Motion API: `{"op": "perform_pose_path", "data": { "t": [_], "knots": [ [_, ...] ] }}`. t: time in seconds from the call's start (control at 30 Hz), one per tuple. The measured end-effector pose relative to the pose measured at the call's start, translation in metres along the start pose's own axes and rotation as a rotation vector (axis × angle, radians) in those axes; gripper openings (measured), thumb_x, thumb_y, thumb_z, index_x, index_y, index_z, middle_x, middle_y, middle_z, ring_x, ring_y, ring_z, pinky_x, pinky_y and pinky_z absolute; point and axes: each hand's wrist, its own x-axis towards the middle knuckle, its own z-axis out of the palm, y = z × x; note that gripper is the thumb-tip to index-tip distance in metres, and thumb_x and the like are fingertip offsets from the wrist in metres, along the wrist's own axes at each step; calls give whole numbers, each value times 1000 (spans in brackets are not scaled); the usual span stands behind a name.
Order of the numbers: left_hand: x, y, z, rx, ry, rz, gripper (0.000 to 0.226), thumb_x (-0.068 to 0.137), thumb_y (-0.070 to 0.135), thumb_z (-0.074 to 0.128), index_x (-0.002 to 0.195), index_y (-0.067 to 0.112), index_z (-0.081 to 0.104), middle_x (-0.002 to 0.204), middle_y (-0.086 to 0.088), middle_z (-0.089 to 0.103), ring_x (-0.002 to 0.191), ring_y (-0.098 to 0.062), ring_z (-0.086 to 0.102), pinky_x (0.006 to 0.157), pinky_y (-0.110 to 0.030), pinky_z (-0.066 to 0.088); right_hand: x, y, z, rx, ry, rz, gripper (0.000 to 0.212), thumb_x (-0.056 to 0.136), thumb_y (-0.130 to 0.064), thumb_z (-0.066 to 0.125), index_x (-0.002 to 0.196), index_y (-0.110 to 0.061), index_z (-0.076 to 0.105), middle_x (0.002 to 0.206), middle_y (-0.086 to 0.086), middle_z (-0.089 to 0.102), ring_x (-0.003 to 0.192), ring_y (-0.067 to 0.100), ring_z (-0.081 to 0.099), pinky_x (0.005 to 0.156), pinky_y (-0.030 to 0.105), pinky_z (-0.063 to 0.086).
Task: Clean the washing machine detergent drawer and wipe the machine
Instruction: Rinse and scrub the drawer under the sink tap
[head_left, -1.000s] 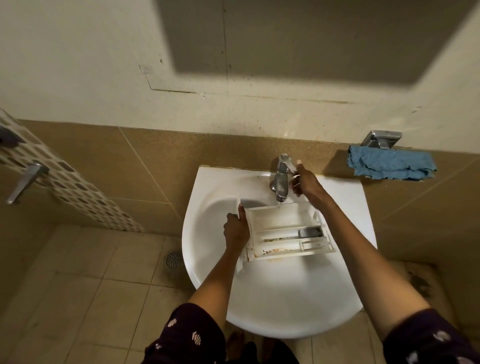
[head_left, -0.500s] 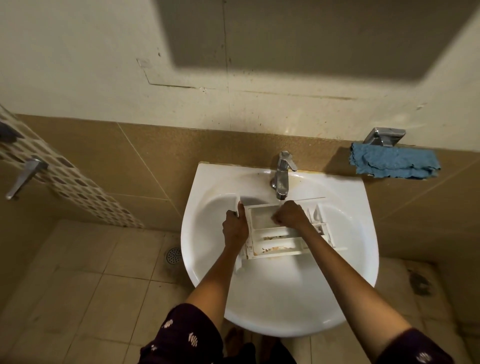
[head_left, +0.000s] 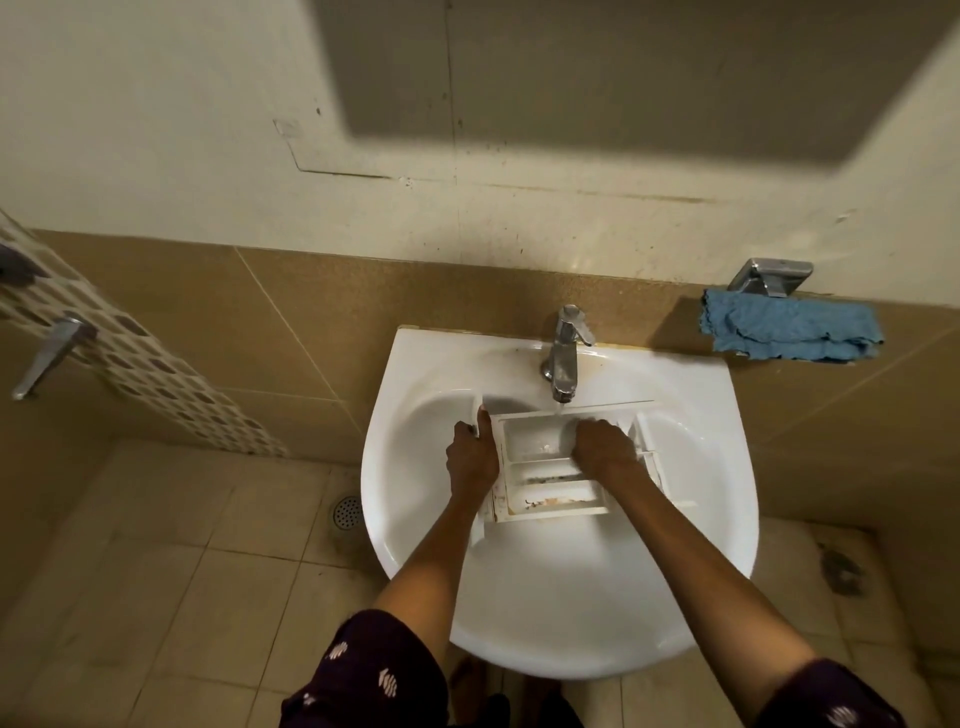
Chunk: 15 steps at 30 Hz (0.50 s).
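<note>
Head view, left hand fingers gripping detergent drawer front, right hand inside, fingers hidden, grip unclear

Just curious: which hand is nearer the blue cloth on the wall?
Right. The right hand is in the drawer, nearer the blue cloth; the left hand grips its far side.

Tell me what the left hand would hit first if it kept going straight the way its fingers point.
Probably the sink's back rim, then the tiled wall; the left hand points away from the person along the drawer's left end. Depth is uncertain.
</note>
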Motion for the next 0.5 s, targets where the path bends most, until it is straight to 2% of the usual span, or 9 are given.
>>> {"op": "perform_pose_path", "data": {
  "t": [0.03, 0.13, 0.2, 0.3, 0.43, 0.5],
  "knots": [
    [0, 0, 0, 2, 2, -3, 59, 96, 53, 25, 115, 2, 49, 115, -17, 61, 106, -34, 58, 94, -42, 45, 1, -6, 0, 31, 2, -6, 37, 92, -7, 40, 128, -2, 49, 129, 16, 54, 120, 31, 52, 98, 36, 42],
    [0, 0, 1, 4, 10, 1, 59, 96, 52, 24, 115, 1, 49, 116, -19, 60, 106, -35, 57, 95, -42, 44, -4, -36, 12, 177, -114, -218, 36, 92, -4, 45, 126, -3, 54, 130, 15, 55, 120, 29, 52, 100, 32, 40],
    [0, 1, 1, 3, 13, 5, 59, 97, 51, 25, 115, 1, 49, 116, -19, 60, 107, -35, 57, 94, -42, 43, -10, -43, 19, 237, -146, -278, 37, 91, -1, 46, 127, -6, 56, 131, 13, 55, 122, 27, 51, 101, 29, 38],
    [0, 0, 2, -6, 5, 6, 58, 96, 51, 26, 115, 2, 49, 115, -18, 61, 105, -34, 58, 95, -43, 45, -9, -19, 16, 214, -64, -186, 33, 90, -4, 46, 120, -6, 59, 126, 14, 58, 117, 30, 54, 97, 31, 41],
    [0, 0, 6, 0, -5, -1, 56, 96, 51, 28, 116, 3, 48, 117, -19, 60, 107, -36, 57, 96, -44, 46, -1, 13, 7, 7, -7, 48, 37, 94, -9, 42, 130, -2, 45, 131, 16, 52, 123, 29, 50, 99, 35, 41],
    [-1, 2, 8, 16, -4, -3, 54, 97, 50, 28, 117, 3, 47, 118, -19, 60, 108, -36, 57, 96, -42, 44, 2, 2, 9, 67, -29, 13, 37, 94, -6, 39, 130, -1, 47, 133, 17, 51, 124, 29, 49, 101, 34, 39]
  ]
}}
